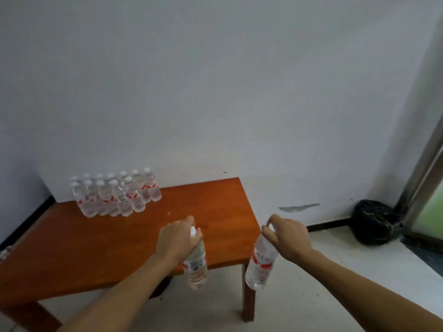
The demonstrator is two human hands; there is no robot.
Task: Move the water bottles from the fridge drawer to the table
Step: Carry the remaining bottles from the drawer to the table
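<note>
My left hand (176, 238) grips a clear water bottle (196, 265) by its white cap; the bottle hangs over the near edge of the orange-brown wooden table (96, 248). My right hand (288, 236) holds a second water bottle (260, 262) with a red label by its cap, hanging just off the table's right corner, above the floor. Several more bottles (117, 195) with red labels stand in two rows at the table's far left, against the wall. The fridge drawer is not in view.
A white wall runs behind the table. A black bag (375, 221) lies on the floor at the right, beside a metal door frame (422, 178). The table's right front leg (248, 298) stands under the right-hand bottle. Pale floor spreads to the right.
</note>
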